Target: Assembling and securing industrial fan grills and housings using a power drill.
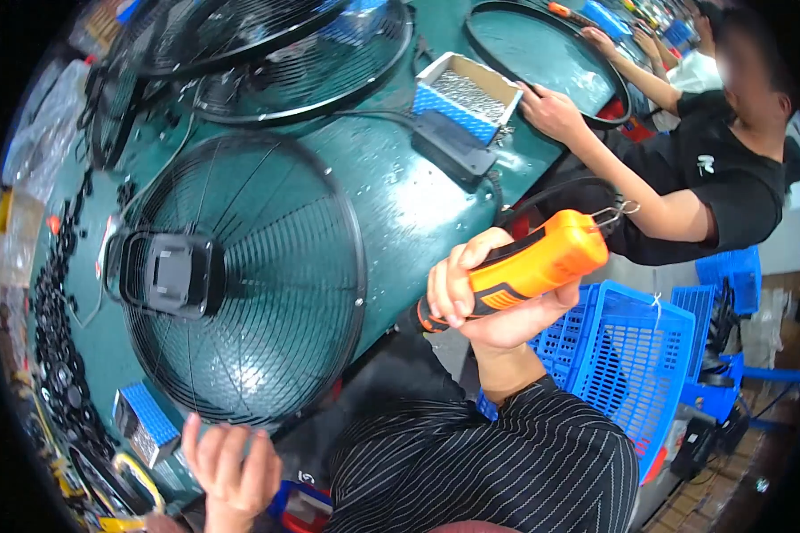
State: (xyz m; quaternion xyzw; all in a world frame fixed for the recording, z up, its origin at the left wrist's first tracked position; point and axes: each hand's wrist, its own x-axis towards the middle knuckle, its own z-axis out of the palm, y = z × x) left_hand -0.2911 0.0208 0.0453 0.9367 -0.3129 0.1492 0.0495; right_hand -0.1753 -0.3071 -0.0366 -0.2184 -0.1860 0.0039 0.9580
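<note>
My right hand (493, 298) grips an orange and black electric screwdriver (529, 265), held above the front edge of the green workbench (400, 195). A cable and a small hook hang from its rear end. My left hand (231, 466) is raised at the bench's near edge, fingers loosely curled, holding nothing I can make out. It is close to a small box with a blue side (145, 425). A black wire fan guard (240, 275) with a square black centre plate lies flat on the bench between my hands.
More fan guards (276, 53) are stacked at the far side. A cardboard box of screws (467, 93) and a black ring (542, 53) lie near another person (711, 169) working opposite. Blue plastic crates (631, 355) stand on my right. Small black parts (58, 346) line the left edge.
</note>
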